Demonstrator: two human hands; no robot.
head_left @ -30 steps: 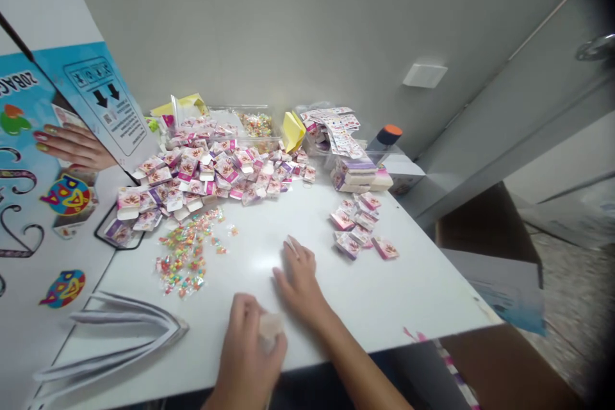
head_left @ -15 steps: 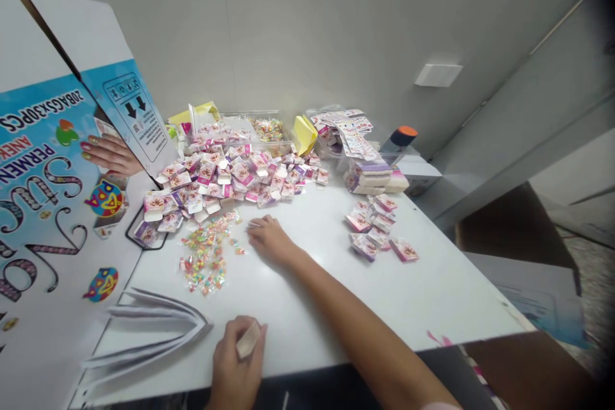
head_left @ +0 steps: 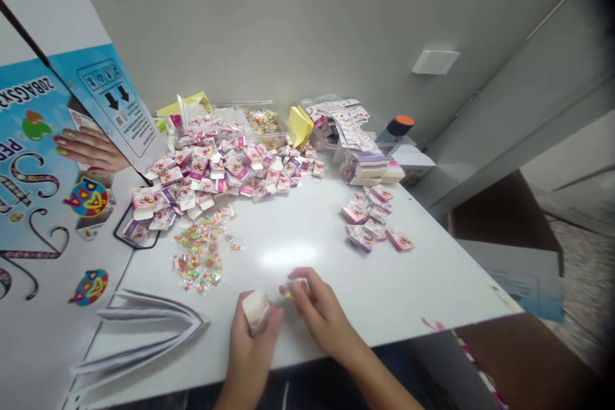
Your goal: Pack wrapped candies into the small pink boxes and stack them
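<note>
My left hand [head_left: 252, 346] is closed around a small card box [head_left: 256, 309], whose pale end faces up. Just to its right, my right hand [head_left: 319, 314] pinches a small clear candy packet [head_left: 291, 288] with coloured bits in it. The packet is close to the box but apart from it. On the table to the left lies a loose pile of candy packets [head_left: 199, 253]. Behind it is a big heap of small pink and purple boxes [head_left: 225, 170], several with open flaps. A smaller group of boxes [head_left: 368, 221] lies at the right.
At the left stands a large printed carton [head_left: 43, 205]. Folded white card [head_left: 144, 330] lies at the table's front left. Along the wall are a clear tray of candy [head_left: 262, 122], sticker sheets [head_left: 350, 118], stacked flat boxes [head_left: 368, 170] and an orange-capped bottle [head_left: 398, 125].
My right hand has come back from beside the candy pile towards my left hand, now holding a candy packet. My left hand has lifted and turned the box slightly. The view has shifted a little.
</note>
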